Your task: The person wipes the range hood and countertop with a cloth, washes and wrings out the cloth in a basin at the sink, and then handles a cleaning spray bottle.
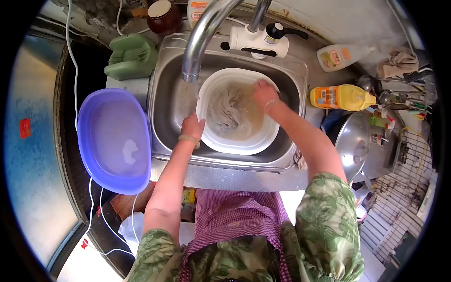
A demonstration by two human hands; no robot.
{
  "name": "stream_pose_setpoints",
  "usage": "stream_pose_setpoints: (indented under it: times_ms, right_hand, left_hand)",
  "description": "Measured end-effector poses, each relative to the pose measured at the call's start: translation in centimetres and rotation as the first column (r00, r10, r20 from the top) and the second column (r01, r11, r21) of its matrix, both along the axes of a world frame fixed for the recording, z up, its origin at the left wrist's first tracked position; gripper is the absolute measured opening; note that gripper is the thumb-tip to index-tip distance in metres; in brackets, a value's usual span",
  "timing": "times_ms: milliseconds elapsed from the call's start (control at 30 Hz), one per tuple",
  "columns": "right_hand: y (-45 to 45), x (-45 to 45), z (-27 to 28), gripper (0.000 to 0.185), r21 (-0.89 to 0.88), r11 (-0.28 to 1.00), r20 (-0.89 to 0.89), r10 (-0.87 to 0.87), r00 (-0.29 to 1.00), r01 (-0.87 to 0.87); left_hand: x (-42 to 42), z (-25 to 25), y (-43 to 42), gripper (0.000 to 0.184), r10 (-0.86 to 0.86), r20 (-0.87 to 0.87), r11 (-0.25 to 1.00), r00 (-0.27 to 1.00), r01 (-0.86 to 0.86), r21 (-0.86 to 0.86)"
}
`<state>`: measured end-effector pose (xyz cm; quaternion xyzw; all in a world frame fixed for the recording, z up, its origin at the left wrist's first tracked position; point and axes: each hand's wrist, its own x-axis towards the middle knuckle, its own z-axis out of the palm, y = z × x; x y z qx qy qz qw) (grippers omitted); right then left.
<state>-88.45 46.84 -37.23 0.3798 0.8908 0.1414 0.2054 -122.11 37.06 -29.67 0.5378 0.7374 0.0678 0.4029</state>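
A white oval basin sits in the steel sink, holding cloudy brownish water. In the water lies a crumpled greyish cloth. At the basin's left rim is my left hand, closed on the edge with the thumb toward the inside. Inside the basin's upper right part, my right hand bends its fingers down at the murky water beside the wall. Its fingertips are hard to make out, so whether they grip anything is unclear. The cloth lies to the left of this hand, apart from it.
A curved chrome faucet hangs over the sink. On the left stand a purple tub and a green plastic rack. To the right are a yellow bottle, a white bottle and a metal lid.
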Motion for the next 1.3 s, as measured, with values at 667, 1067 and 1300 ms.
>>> stream_pose_setpoints:
  times_ms: [667, 1067, 1300]
  right_hand:
    - [-1.2, -14.4, -1.2, 0.029, -0.686, 0.483, -0.720, -0.561, -0.408, 0.544]
    - [-1.5, -12.9, -2.0, 0.033, -0.717, 0.324, -0.692, -0.429, -0.580, 0.617]
    - [1.6, -12.4, 2.6, 0.030, -0.251, 0.415, -0.960, -0.224, -0.170, 0.874]
  left_hand:
    - [0.6, 0.7, -1.0, 0.041, -0.070, -0.009, 0.988, 0.998, 0.071, 0.141]
    - [0.3, 0.1, -1.2, 0.040, -0.095, -0.025, 0.979, 0.995, 0.098, 0.179]
    - [0.6, 0.1, -0.7, 0.040, -0.082, 0.019, 0.976, 0.996, 0.077, 0.204]
